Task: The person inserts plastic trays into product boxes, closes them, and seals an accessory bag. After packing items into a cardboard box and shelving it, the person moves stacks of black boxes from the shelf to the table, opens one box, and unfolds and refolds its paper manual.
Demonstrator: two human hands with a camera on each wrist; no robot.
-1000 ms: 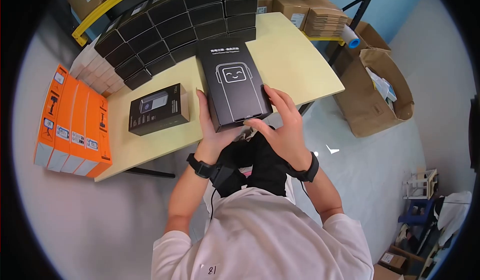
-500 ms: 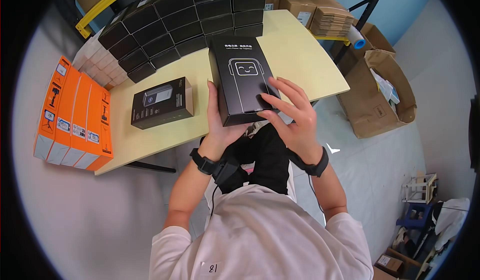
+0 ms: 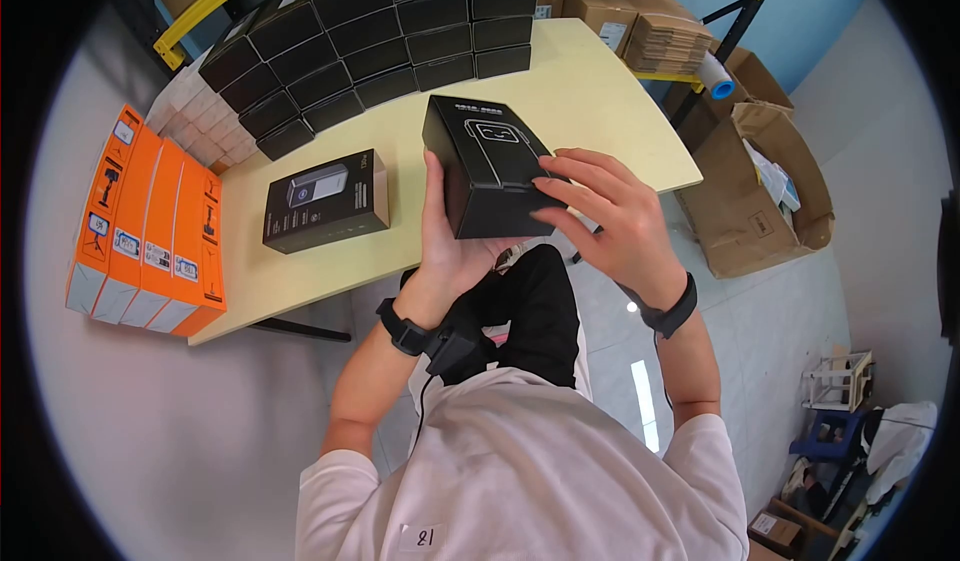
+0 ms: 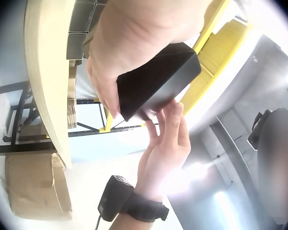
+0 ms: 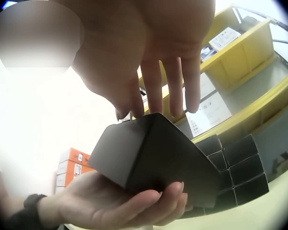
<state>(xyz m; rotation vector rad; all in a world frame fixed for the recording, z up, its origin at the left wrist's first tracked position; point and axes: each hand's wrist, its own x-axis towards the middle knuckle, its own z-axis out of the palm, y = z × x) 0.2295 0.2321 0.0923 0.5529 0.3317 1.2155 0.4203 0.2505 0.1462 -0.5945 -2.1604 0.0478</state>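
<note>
A black box (image 3: 497,208) with a line-drawn smiling face and white lettering on top is held over the table's front edge. My left hand (image 3: 447,246) grips it from below, thumb up along its left side and fingers curled round the far side, as the right wrist view shows. Over its near right top edge, my right hand (image 3: 622,213) touches with extended fingertips, the thumb near the end face. In the right wrist view the right fingers (image 5: 153,86) point straight down at the top edge of the box. Another black box (image 3: 330,201), with a device pictured on it, lies on the table to the left.
Stacked black boxes (image 3: 365,46) line the back of the pale table (image 3: 590,101). Orange boxes (image 3: 150,231) stand at its left end beside small white boxes (image 3: 205,126). Right of the table, an open carton (image 3: 755,206) holds packaging on the floor, below a yellow-edged shelf.
The box has tipped, so its near end face now shows more. My right hand has moved right and its fingers shifted along the box's near right top edge. My left hand keeps its grip.
</note>
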